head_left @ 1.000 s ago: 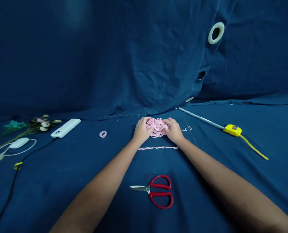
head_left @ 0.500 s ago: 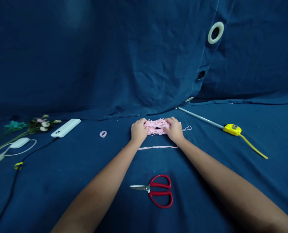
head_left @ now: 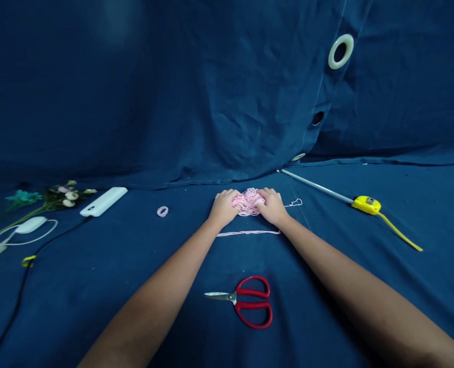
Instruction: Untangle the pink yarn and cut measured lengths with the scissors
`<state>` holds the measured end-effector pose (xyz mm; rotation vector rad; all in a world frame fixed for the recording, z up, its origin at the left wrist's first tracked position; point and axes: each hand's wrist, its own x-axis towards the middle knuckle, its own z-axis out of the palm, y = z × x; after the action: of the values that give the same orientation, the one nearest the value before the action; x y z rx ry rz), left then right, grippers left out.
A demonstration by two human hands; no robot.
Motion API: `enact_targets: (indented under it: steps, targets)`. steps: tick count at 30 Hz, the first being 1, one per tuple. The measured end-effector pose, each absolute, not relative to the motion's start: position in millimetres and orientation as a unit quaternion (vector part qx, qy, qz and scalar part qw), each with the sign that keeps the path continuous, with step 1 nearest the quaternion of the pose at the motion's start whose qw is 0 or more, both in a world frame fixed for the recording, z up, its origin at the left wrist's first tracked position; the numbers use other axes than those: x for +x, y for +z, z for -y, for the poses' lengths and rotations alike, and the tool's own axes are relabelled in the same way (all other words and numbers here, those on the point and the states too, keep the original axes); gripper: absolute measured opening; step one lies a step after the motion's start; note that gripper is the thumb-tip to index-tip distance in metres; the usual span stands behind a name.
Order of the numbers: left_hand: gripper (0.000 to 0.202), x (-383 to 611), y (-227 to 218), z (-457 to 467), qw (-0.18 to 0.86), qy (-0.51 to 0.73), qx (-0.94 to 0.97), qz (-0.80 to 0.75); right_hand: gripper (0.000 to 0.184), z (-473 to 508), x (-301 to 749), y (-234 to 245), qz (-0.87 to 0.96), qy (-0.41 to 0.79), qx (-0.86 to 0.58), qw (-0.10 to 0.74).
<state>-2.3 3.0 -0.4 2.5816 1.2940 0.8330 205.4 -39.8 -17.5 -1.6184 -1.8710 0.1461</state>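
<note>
A bunched bundle of pink yarn [head_left: 249,201] lies on the blue cloth, squeezed between both hands. My left hand [head_left: 225,204] grips its left end, and my right hand [head_left: 271,204] is closed round the right end. The fingertips are partly hidden in the strands. A thin loop of loose yarn [head_left: 296,202] sticks out beyond my right hand. Nearer to me, a straight length of pink strands [head_left: 248,233] runs sideways below the wrists. Red-handled scissors [head_left: 254,293] lie between my forearms, blades pointing left.
A small pink ring [head_left: 162,211] lies left of the hands. Farther left are a white device [head_left: 104,202] with a black cable [head_left: 18,301], artificial flowers [head_left: 69,197] and a white cabled object [head_left: 31,225]. A yellow tape measure [head_left: 366,204] lies at right. Blue curtain [head_left: 211,92] hangs behind.
My hands have come closer together, the left one moving right. The yarn between them has gone from a stretched, wide shape to a shorter, crumpled clump.
</note>
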Motion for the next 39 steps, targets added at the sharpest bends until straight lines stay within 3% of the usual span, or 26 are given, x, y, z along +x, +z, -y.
enact_targets:
  steps: [5,16,21,26,32,35,39]
  targets:
    - [0.022,-5.6,3.4,-2.5,0.092,0.322,0.840,-0.428,0.027,42.9,201.8,-15.9,0.759,0.020,-0.579,0.298]
    - [0.028,-7.5,7.9,4.3,0.056,0.362,0.778,-0.510,0.013,43.5,206.9,-16.8,0.580,0.025,-0.698,0.420]
    - [0.032,-7.7,6.0,0.9,0.093,0.367,0.777,-0.503,0.026,38.8,208.4,-20.2,0.631,0.041,-0.662,0.404]
    - [0.038,-6.6,5.4,0.7,0.115,0.326,0.822,-0.453,0.023,38.1,205.6,-19.5,0.719,0.040,-0.602,0.345]
    - [0.031,-8.5,6.2,2.2,0.085,0.363,0.745,-0.553,0.042,42.9,209.7,-16.6,0.547,0.086,-0.683,0.476]
    - [0.039,-6.7,8.4,4.8,0.050,0.364,0.759,-0.537,0.048,45.0,210.6,-15.4,0.520,0.053,-0.701,0.485]
    - [0.045,-5.7,7.8,3.9,0.035,0.361,0.748,-0.556,0.039,43.5,211.2,-15.3,0.513,0.033,-0.713,0.476]
